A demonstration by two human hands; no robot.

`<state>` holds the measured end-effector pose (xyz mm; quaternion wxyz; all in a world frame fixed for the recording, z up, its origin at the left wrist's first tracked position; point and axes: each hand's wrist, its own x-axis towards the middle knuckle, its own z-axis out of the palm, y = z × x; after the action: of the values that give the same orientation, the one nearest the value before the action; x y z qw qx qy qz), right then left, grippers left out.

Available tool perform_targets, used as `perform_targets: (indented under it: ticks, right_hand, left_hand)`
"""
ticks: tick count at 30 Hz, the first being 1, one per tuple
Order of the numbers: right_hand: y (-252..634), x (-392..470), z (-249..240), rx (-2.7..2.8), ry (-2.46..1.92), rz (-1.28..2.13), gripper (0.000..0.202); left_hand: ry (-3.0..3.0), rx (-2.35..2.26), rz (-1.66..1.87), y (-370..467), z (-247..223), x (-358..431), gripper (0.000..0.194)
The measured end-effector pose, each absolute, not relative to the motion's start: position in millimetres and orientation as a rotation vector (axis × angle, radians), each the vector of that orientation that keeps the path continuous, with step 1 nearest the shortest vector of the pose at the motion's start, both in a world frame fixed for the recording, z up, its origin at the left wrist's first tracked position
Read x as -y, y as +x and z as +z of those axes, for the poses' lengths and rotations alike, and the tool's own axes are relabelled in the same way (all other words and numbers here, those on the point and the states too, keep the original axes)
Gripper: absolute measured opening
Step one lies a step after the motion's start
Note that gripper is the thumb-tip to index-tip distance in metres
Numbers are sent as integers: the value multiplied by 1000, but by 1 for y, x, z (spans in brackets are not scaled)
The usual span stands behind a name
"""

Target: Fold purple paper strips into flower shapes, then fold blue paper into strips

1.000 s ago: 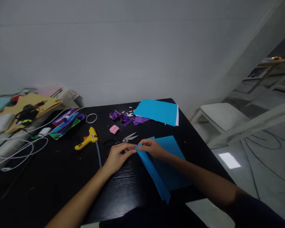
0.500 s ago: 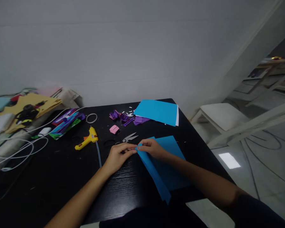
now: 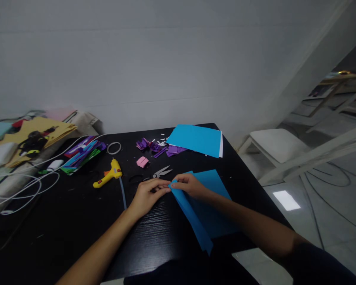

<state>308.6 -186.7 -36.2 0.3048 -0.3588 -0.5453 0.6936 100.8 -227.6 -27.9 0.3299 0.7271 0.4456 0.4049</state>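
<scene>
A narrow folded strip of blue paper (image 3: 192, 219) slants over the black table, its top end pinched by my right hand (image 3: 188, 185). My left hand (image 3: 148, 194) meets that same tip from the left, thumb and fingers closed on it. Under my right forearm lies a wider blue sheet (image 3: 215, 186). Scissors (image 3: 162, 171) with open blades rest just beyond my hands, their handles partly hidden in the dark. Farther back sit a pink folded paper piece (image 3: 142, 161) and purple paper pieces (image 3: 150, 145).
Left of my hands lies a yellow glue gun (image 3: 108, 174) with a glue stick. A tape ring (image 3: 114, 148), coloured paper strips (image 3: 81, 154) and white cables (image 3: 41, 182) are farther left. Blue sheets (image 3: 197, 139) lie at the back; a white chair (image 3: 275, 144) stands right.
</scene>
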Motion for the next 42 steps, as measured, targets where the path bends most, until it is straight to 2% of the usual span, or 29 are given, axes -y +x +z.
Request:
perform_targets:
  ticks: [37,42]
  right_hand:
    - [309,187,-40,1465,-950,1805,25]
    - [308,187,-39,1469,-971,1808,27]
  left_hand:
    - [1840,-1162,1054,101,-28,227,20]
    - [1664,-1153,996,100,-24,225,35]
